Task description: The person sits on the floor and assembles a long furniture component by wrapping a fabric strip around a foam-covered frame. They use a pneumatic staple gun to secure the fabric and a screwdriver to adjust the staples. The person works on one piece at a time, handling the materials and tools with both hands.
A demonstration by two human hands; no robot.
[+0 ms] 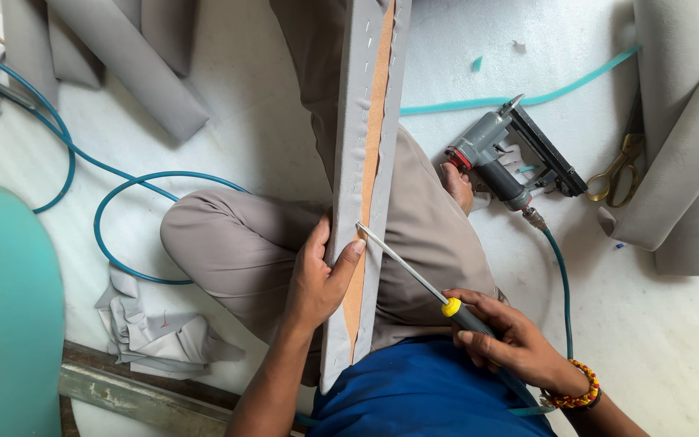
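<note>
A long narrow board (pixel 363 162) wrapped in grey fabric lies across my lap, its bare wood strip facing up and staples along the fabric edges. My left hand (pixel 317 279) grips the board's left edge, thumb pressed on the fabric. My right hand (pixel 511 340) holds a screwdriver (pixel 414 271) with a dark handle and yellow collar. Its metal tip rests on the board's fabric edge, right beside my left thumb.
A grey pneumatic staple gun (pixel 507 158) lies on the white floor to the right, with a teal air hose (pixel 123 186) looping around. Gold scissors (pixel 620 166) and grey fabric rolls (pixel 681 146) sit far right. Fabric scraps (pixel 155 332) lie left, beside a teal panel (pixel 6 316).
</note>
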